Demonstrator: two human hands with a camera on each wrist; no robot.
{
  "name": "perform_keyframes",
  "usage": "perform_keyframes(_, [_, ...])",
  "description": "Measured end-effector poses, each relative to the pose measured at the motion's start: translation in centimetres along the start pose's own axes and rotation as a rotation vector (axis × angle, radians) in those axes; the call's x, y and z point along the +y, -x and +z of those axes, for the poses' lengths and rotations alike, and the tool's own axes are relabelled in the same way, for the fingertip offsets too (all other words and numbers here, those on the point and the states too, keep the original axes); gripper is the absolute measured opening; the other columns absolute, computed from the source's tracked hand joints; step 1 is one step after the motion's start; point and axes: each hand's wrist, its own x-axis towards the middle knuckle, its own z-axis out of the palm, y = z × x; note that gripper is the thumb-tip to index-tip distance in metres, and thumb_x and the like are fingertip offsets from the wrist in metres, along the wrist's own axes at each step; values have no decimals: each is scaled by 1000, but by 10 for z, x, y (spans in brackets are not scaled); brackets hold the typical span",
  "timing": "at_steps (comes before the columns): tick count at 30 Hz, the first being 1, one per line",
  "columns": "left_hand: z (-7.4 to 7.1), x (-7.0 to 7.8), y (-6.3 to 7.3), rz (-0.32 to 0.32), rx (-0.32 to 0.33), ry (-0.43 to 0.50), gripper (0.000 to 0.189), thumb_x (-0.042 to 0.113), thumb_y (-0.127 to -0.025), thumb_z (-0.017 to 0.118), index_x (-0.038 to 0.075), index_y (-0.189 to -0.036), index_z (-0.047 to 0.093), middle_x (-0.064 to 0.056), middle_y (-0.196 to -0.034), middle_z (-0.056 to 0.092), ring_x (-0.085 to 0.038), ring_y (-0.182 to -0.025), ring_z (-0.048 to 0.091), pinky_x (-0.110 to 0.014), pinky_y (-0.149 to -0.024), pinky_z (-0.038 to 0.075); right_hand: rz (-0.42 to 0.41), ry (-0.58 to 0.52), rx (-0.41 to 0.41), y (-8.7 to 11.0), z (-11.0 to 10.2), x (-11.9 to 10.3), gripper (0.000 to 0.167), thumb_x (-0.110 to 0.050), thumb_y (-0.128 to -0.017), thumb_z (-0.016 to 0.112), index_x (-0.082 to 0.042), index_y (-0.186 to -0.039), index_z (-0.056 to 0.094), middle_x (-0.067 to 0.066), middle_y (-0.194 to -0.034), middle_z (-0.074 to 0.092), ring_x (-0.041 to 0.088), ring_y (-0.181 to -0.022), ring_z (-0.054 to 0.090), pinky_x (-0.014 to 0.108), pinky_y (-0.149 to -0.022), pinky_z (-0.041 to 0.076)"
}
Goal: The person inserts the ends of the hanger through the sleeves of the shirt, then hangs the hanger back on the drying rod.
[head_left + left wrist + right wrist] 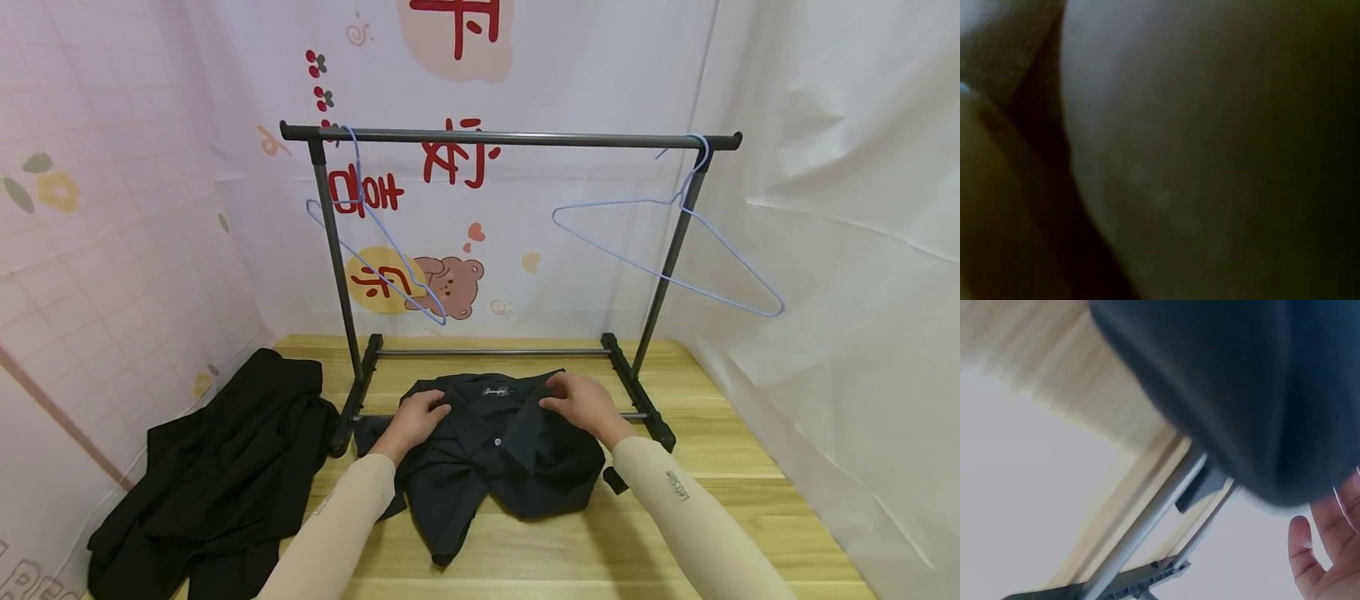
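Observation:
A black collared shirt (480,467) with a small white button and a neck label is spread on the table, its collar toward the rack. My left hand (422,419) pinches its left shoulder area, thumb and fingers curled together. On the other side, my right hand (585,404) pinches the cloth by the right of the collar. Dark fabric (1229,394) fills much of the right wrist view, with part of my right hand (1335,569) at the lower right. The left wrist view is dark and blurred.
Behind the shirt stands a dark metal clothes rack (525,138). Two blue wire hangers hang on it, a left hanger (397,250) and a right hanger (667,275). A heap of black clothing (225,467) lies at the left on the wooden table (735,500). Printed cloth walls enclose the space.

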Motion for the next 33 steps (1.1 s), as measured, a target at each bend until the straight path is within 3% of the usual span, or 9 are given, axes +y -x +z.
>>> perform_keyframes(4, [-2, -2, 4, 5, 5, -9, 38, 17, -103, 56, 3, -138, 57, -18, -133, 58, -37, -120, 56, -52, -95, 47, 0, -17, 55, 1, -12, 7, 44, -39, -93, 69, -6, -124, 66, 8, -106, 70, 28, -96, 66, 48, -84, 52])
perform_keyframes(7, [-2, -3, 6, 6, 11, -8, 38, 16, -102, 56, 2, -137, 57, -19, -133, 58, -37, -120, 56, -52, -96, 47, -29, -9, 144, 2, -27, 15, 46, -36, -95, 68, -3, -126, 64, 15, -116, 67, 34, -103, 64, 52, -87, 50])
perform_keyframes(15, [-1, -4, 5, 7, 9, -4, 40, 16, -102, 57, 0, -139, 55, -20, -136, 56, -38, -123, 54, -52, -98, 45, -132, 20, 518, -4, -74, 29, 48, -21, -91, 74, 4, -130, 60, 28, -127, 56, 47, -116, 53, 60, -94, 43])
perform_keyframes(20, [0, -3, 3, 10, 7, -7, 40, 16, -102, 57, 0, -139, 55, -20, -136, 56, -38, -124, 54, -52, -98, 45, -180, 76, 757, -5, -109, 28, 50, -14, -88, 77, 7, -129, 59, 30, -130, 54, 49, -118, 50, 61, -94, 42])
perform_keyframes(23, [0, -3, 3, 9, 6, -6, 41, 17, -102, 57, 1, -140, 55, -19, -136, 57, -37, -124, 54, -52, -99, 45, -147, 145, 845, -4, -132, 30, 52, -17, -90, 75, 4, -133, 56, 27, -137, 50, 49, -121, 49, 62, -91, 43])
perform_keyframes(27, [0, -3, 2, 18, 6, -10, 40, 16, -102, 57, 0, -139, 55, -20, -135, 57, -38, -124, 54, -52, -99, 45, -82, 183, 909, -5, -162, 35, 54, -19, -94, 70, 2, -139, 50, 25, -145, 43, 48, -127, 43, 63, -96, 36])
perform_keyframes(33, [0, -2, 1, 12, 3, -11, 40, 17, -103, 56, 0, -140, 54, -20, -137, 56, -38, -125, 53, -52, -99, 45, 78, 156, 934, -1, -200, 46, 57, -25, -97, 64, 0, -145, 45, 22, -149, 40, 45, -133, 38, 62, -101, 30])
